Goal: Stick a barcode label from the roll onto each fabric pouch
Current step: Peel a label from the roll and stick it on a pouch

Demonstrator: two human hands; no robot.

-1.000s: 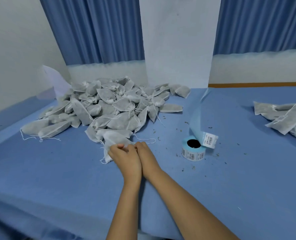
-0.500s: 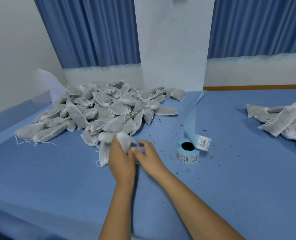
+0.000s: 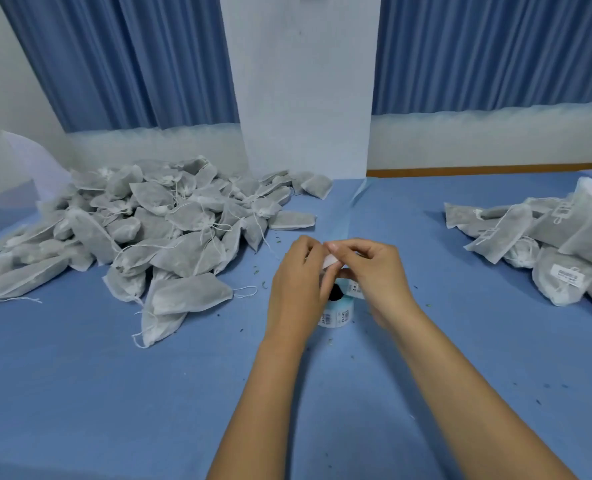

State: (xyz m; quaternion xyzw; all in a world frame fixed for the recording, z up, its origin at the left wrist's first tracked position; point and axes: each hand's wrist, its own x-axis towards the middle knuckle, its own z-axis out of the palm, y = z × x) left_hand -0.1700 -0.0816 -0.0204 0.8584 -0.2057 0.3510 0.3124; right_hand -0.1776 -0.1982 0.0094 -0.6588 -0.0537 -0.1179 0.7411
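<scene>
Both hands meet over the label roll (image 3: 338, 311), which stands on the blue table (image 3: 114, 393) with its light blue backing strip (image 3: 351, 206) trailing away from me. My right hand (image 3: 379, 277) pinches a white barcode label (image 3: 331, 260) at its fingertips. My left hand (image 3: 298, 289) has its fingers curled at the label's other end, pinching the strip there. A large heap of grey fabric pouches (image 3: 156, 223) without labels lies to the left. One pouch (image 3: 187, 296) lies flat at the heap's near edge, left of my left hand.
A smaller heap of pouches with barcode labels (image 3: 547, 244) lies at the right edge of the table. A white pillar (image 3: 305, 98) and blue curtains stand behind. Small dark crumbs are scattered around the roll.
My left hand has let go of the pouch it lifted, and both hands have moved right to the roll, where they now pinch a label.
</scene>
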